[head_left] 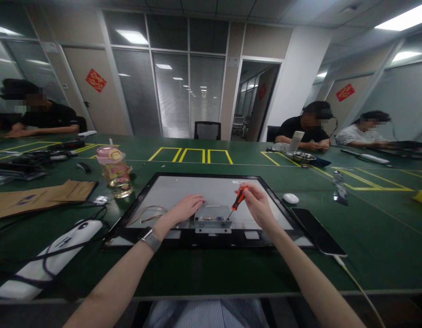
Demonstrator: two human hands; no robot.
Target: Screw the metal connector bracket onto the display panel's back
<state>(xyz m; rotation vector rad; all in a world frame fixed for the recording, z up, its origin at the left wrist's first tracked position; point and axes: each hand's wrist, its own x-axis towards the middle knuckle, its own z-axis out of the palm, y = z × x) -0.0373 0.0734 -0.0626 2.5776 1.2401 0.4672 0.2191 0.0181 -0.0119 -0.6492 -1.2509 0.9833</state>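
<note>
A flat display panel (170, 187), grey-backed with a black frame, lies on the table in front of me. On its near edge sits a metal bracket (214, 212) with connector ports along its front side. My right hand (256, 202) is closed around the handle of an orange-and-black screwdriver (239, 199). The screwdriver slants down to the left, its tip at the right end of the port row. My left hand (185, 208) lies flat with fingers stretched out, beside the bracket's left side. Thin coloured wires (147, 212) run across the panel left of that hand.
A phone (318, 231) with a cable and a white mouse (291, 198) lie right of the panel. Leftward are a pink-lidded bottle (115, 171), a paper bag (43, 198) and a white power strip (50, 259) with black cables. Several people sit around the green table (211, 273).
</note>
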